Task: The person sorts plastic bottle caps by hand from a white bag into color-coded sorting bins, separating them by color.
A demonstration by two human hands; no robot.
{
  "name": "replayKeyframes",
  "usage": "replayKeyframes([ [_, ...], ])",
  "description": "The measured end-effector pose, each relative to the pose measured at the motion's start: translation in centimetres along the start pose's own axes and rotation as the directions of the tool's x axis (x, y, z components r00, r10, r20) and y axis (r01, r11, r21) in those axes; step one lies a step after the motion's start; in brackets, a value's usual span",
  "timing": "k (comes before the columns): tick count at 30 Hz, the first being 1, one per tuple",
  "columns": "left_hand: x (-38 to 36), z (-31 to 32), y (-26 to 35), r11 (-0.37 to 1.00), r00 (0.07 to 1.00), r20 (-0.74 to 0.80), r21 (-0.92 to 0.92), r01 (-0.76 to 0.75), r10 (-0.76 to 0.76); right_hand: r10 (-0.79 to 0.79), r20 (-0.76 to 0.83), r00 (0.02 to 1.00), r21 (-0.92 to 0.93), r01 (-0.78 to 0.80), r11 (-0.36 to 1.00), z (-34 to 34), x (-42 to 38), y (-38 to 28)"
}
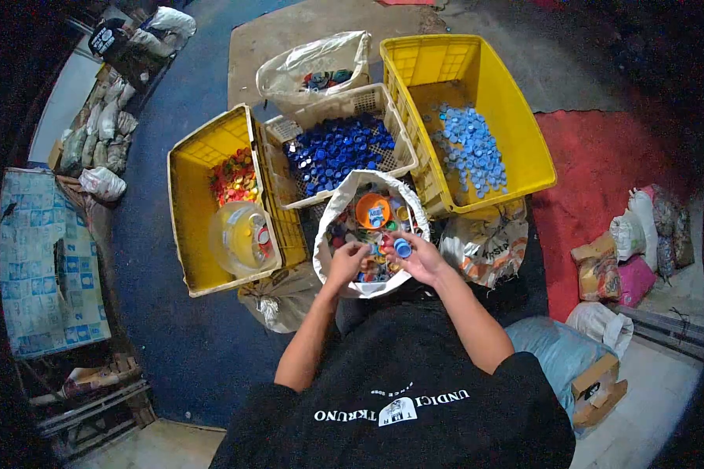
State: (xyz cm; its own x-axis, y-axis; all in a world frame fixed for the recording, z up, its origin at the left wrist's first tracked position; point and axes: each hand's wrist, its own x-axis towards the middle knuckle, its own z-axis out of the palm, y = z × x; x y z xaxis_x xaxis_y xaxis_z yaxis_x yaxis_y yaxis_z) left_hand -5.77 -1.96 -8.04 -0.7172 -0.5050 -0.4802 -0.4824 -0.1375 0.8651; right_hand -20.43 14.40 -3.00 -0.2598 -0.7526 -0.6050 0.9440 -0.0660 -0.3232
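Both hands are over a white sack (326, 270) with its rim rolled open, full of mixed coloured bottle caps. My right hand (421, 259) is turned palm up, its fingers curled around blue bottle caps (402, 248). At the sack's left side, my left hand (349, 261) has thumb and fingers drawn together; whatever they pinch is too small to make out. Just beyond the hands, a round orange lid (373, 211) with a pale label lies on top of the mixed caps.
Behind the sack stands a white crate (352, 105) of dark blue caps. A yellow crate (184, 234) with red and yellow caps and a clear round tub (242, 237) is left. Light blue caps lie in another yellow crate (516, 148) at right. Farther back is a whitish sack (289, 66).
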Motion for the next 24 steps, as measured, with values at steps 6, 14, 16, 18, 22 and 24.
replayKeyframes([
  [6,-3.9,3.3,3.6,0.818,0.959,0.247,-0.516,0.253,-0.141,0.048,0.004,0.999,0.088,-0.048,0.995,-0.9,-4.3,-0.1],
  [14,2.7,9.0,12.5,0.959,0.881,0.471,-0.235,0.16,-0.032,-0.387,-0.121,0.914,0.235,0.405,0.883,-0.1,-7.9,-7.9],
  [16,2.9,12.0,19.6,0.827,0.915,0.403,-0.52,0.212,0.019,-0.498,-0.142,0.855,0.309,0.517,0.799,-0.5,-7.5,-11.3],
  [18,4.8,13.6,22.1,0.818,0.93,0.364,-0.548,0.172,0.048,-0.477,-0.308,0.823,0.29,0.559,0.777,0.7,-8.1,-13.4],
  [22,3.9,12.2,21.8,0.874,0.943,0.291,-0.486,0.004,0.158,-0.536,-0.274,0.798,0.099,0.578,0.81,-0.3,-8.5,-11.4],
  [24,2.3,9.8,19.0,0.937,0.949,0.281,-0.348,-0.034,0.139,-0.491,-0.169,0.855,0.019,0.501,0.865,-2.2,-8.6,-8.4],
])
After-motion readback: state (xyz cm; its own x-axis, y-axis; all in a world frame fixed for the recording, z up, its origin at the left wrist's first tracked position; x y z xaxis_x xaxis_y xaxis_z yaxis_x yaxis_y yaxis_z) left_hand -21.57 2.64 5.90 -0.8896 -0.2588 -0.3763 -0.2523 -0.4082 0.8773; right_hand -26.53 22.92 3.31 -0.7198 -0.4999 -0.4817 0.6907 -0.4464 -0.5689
